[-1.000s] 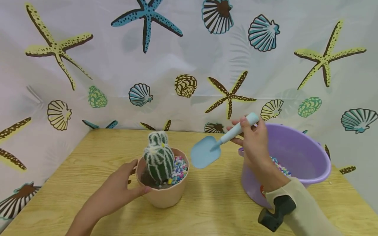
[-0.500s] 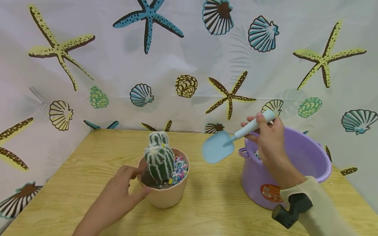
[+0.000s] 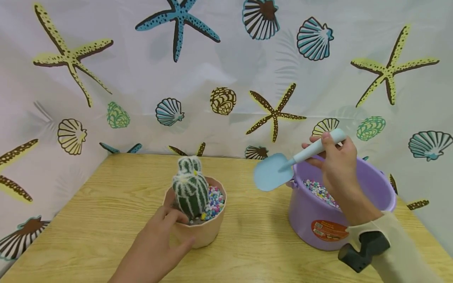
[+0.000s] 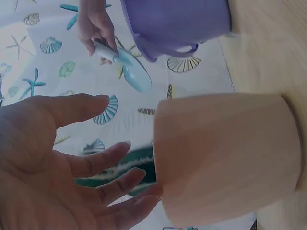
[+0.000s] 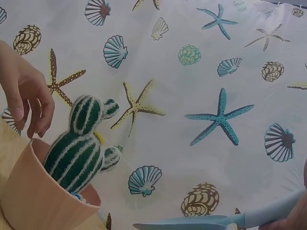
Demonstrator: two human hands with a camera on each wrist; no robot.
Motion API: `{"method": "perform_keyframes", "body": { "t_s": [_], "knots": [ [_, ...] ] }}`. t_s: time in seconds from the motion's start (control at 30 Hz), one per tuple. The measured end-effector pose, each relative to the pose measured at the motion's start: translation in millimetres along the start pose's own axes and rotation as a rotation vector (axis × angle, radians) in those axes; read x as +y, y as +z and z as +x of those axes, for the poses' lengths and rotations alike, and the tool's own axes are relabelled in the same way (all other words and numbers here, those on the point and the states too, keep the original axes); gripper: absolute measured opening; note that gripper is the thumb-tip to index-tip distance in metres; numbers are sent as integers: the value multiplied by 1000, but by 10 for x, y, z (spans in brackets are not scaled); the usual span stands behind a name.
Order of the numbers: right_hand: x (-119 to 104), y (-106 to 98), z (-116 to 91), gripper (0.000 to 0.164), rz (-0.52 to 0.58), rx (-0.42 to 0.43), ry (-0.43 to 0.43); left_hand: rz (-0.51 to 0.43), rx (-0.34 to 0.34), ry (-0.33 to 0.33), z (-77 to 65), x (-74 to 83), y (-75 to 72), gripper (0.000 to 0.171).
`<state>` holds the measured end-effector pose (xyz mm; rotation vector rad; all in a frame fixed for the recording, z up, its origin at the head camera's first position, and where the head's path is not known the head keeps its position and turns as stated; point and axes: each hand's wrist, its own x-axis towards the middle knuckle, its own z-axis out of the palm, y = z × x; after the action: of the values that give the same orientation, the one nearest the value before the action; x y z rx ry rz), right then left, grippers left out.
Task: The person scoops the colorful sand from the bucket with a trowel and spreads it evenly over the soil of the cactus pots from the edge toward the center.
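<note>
My right hand (image 3: 337,167) pinches the pale handle of a light blue trowel (image 3: 273,172) near the bucket's left rim. The trowel's blade points left, with nothing visible on it. A peach flowerpot (image 3: 203,235) holds a fuzzy green toy cactus (image 3: 192,196) with white stripes. Colourful pebbles (image 3: 214,202) lie on the pot's right side, and dark filling shows elsewhere. My left hand (image 3: 155,239) is at the pot's front left rim, fingers loosely bent and spread. In the left wrist view, a fingertip (image 4: 152,190) meets or nearly meets the rim; the hand grips nothing.
A purple bucket (image 3: 301,212) with an orange-red label stands on the right, colourful pebbles (image 3: 318,192) inside it. Wooden tabletop (image 3: 255,243) lies between pot and bucket. Behind hangs a white cloth (image 3: 198,86) printed with starfish and shells.
My right hand has carried the trowel rightward, from near the pot to the bucket. My left hand has let go of the pot's left side and shifted right along its front rim.
</note>
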<state>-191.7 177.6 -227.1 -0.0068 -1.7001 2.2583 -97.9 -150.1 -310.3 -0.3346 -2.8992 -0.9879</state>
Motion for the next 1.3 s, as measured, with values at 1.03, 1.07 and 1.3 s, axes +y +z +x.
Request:
{"method": "perform_keyframes", "body": {
  "t_s": [1.03, 1.07, 1.3],
  "knots": [
    [-268, -575, 163, 30, 167, 23, -48, -189, -183, 235, 208, 651, 421, 55],
    [-277, -598, 169, 30, 173, 25, -50, -186, -182, 243, 224, 678, 428, 55],
    [-359, -784, 202, 28, 192, 60, -60, -122, -110, 321, 332, 823, 515, 53]
  ]
}}
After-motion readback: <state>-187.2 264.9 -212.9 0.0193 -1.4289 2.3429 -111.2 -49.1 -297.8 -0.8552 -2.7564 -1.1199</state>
